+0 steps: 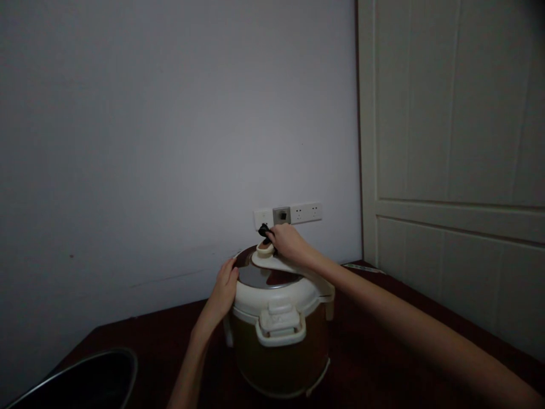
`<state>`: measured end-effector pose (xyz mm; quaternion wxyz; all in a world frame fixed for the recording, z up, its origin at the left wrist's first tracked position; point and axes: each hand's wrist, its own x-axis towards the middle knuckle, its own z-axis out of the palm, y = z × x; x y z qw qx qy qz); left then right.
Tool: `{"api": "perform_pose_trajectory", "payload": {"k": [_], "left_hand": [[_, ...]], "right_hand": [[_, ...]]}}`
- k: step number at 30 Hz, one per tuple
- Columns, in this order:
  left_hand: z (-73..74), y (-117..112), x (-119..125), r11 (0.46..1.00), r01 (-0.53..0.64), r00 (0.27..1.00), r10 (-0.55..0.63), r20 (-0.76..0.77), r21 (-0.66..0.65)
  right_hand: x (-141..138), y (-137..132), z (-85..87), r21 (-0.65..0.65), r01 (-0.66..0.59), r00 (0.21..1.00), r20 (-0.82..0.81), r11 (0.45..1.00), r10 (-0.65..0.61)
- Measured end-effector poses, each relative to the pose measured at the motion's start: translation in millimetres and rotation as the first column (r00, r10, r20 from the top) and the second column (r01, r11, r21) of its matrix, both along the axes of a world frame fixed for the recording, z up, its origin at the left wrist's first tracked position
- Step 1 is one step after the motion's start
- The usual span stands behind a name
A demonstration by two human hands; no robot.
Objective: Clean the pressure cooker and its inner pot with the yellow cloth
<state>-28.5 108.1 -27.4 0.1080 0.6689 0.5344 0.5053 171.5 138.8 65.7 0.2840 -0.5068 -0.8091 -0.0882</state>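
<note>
A round electric pressure cooker (281, 352) stands in front of me, its white-rimmed lid (272, 292) on top and a white side handle facing me. My left hand (224, 284) rests against the left edge of the lid, fingers stretched along it. Over the lid's white top handle (272, 262), my right hand (288, 241) pinches a small black object (264, 229) that looks like a plug. The hand hides part of this object, so its exact kind is unclear.
The cooker stands on a dark red tabletop (170, 324). At the lower left is a dark pot or bowl with a shiny rim (133, 363). Wall sockets (306, 212) sit behind the cooker, and a pale panelled door (426, 142) rises at the right.
</note>
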Motion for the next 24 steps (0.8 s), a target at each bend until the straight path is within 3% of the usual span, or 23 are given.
{"api": "perform_pose_trajectory", "payload": {"k": [6,10,13,16,19,24], "left_hand": [[-1.8,3.4,-0.8,1.0,-0.029,0.999,0.029,0.022,0.005],[-4.4,5.9,-3.5,1.0,-0.004,1.0,0.004,0.015,0.004],[-5.2,5.2,-4.4,1.0,-0.01,1.0,0.01,0.023,0.004],[-4.0,2.5,-3.5,1.0,-0.01,0.999,0.01,0.032,-0.006],[-1.5,-0.2,-1.5,0.999,-0.02,0.999,0.021,0.038,-0.034],[2.1,-2.8,1.2,0.999,-0.027,0.999,0.028,0.028,-0.045]], "right_hand": [[-1.5,-59.5,-15.1,0.121,-0.05,0.992,0.118,0.991,0.035],[-7.1,-72.1,-24.9,0.164,-0.089,0.98,0.191,0.982,0.057],[-7.9,-57.5,-21.0,0.203,-0.176,0.981,0.123,0.963,0.153],[-8.3,-31.8,-6.5,0.104,-0.227,0.974,0.033,0.968,0.224],[-10.4,-2.9,10.5,-0.07,-0.161,0.987,-0.01,0.984,0.161],[-16.2,33.9,22.5,-0.12,0.002,1.0,-0.022,0.993,-0.005]]}}
